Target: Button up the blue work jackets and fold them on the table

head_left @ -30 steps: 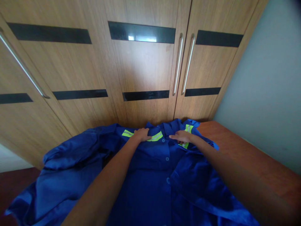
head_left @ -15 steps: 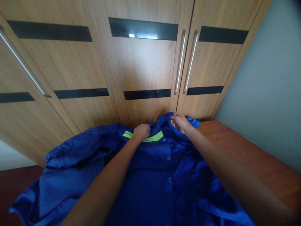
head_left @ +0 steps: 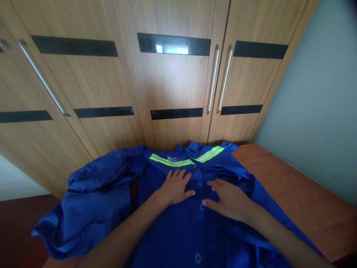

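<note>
A blue work shirt [head_left: 95, 201] with a yellow-green reflective stripe [head_left: 185, 159] across its collar area lies spread on a brown wooden table [head_left: 304, 201]. My left hand [head_left: 175, 186] rests flat on the shirt's chest, fingers spread, just below the collar. Palm down to the right of the button row lies my right hand [head_left: 227, 199], its fingers stretched toward the buttons. Neither hand holds anything. The shirt's left sleeve is bunched up at the table's left side.
Wooden wardrobe doors [head_left: 173, 82] with black inlays and long metal handles [head_left: 213, 80] stand directly behind the table. A pale grey wall [head_left: 320, 111] runs along the right. Bare tabletop shows to the right of the shirt.
Both hands let go of the collar and moved down toward me onto the shirt's chest, now lying flat. The collar now lies smooth with the reflective stripe fully showing.
</note>
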Motion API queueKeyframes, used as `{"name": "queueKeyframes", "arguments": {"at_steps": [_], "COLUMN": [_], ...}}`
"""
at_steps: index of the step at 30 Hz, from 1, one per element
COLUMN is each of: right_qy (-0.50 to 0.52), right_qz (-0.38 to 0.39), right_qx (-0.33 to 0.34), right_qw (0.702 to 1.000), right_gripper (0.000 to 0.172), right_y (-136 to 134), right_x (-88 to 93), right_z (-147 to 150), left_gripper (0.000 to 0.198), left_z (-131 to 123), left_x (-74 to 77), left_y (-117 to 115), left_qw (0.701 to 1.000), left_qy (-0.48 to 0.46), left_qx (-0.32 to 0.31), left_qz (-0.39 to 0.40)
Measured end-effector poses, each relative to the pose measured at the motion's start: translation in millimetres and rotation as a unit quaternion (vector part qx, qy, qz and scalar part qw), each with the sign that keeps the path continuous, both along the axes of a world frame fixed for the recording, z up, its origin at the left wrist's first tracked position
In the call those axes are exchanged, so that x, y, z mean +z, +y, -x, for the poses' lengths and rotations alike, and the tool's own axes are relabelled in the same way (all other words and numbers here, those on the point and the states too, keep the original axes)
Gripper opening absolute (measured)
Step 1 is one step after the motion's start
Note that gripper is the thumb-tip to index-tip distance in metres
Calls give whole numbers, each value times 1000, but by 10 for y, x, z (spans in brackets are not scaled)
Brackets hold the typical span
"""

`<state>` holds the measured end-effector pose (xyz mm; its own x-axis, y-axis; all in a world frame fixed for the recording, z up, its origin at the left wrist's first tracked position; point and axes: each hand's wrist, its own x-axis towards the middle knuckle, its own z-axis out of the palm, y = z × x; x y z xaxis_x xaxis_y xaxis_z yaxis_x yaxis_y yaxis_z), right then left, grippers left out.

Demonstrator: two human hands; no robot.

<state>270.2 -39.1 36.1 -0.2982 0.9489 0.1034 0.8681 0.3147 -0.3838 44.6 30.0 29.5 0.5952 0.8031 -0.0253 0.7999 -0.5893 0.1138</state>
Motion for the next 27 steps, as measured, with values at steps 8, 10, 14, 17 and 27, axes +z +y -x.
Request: {"name": "queueKeyframes", "arguments": {"at_steps": [8,10,14,17,27], "right_qy": [-15,44,121,115,232], "right_qz": [-66,-109,-184,-133,23], "right_qx": [-17,-31,67,197,85], "right_qw": [998,993,973,965,969], "right_gripper": [27,29,30,36,29], "right_y": [-410,-422,-695,-921,-944], "right_x": [-338,-307,-267,-309,-469], "right_z": [-25,-74,6,162,327], "left_gripper": [72,69,62,59,24], "left_z": [96,101,68,24,163], "left_x": [-337,-336,-323,-294,284], "left_y": [240,371,544,564,-529], "left_qw": [998,998,997,996,995], "left_qy": [19,20,14,6,-53], "left_qx": [40,53,75,85,87], "left_qz": [37,29,18,3,15]}}
